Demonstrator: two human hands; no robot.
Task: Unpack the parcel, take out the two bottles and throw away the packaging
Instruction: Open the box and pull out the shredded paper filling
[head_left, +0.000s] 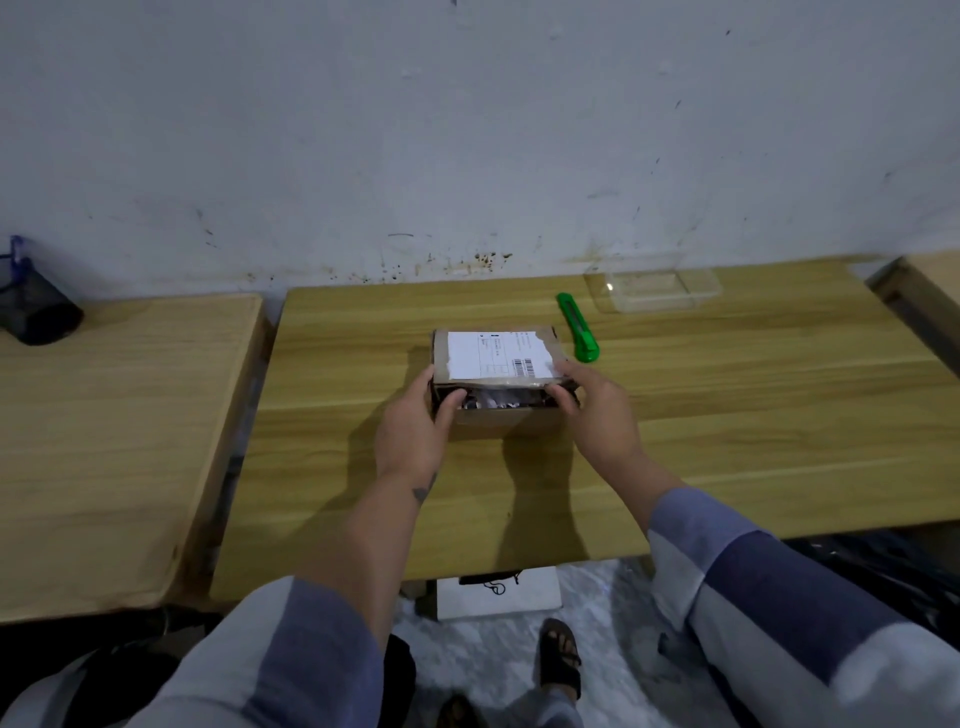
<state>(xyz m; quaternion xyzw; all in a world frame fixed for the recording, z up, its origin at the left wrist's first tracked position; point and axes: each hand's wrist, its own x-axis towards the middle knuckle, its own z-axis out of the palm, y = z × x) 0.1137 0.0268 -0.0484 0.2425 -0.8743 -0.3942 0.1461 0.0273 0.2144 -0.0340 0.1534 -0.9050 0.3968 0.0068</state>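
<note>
A small cardboard parcel (496, 358) with a white shipping label on its top flap sits in the middle of the wooden table (727, 415). The near edge of the flap is raised, and white and dark contents show in the gap. My left hand (415, 426) grips the parcel's near left corner, fingers curled into the gap. My right hand (592, 405) grips the near right corner, with the thumb on top of the flap and the fingers under it. No bottle can be made out inside.
A green utility knife (577, 327) lies just right of the parcel. A clear plastic container (652, 288) stands at the back right near the wall. A second table (104, 441) on the left carries a dark mesh pen holder (36, 312). A white item (498, 592) lies on the floor below.
</note>
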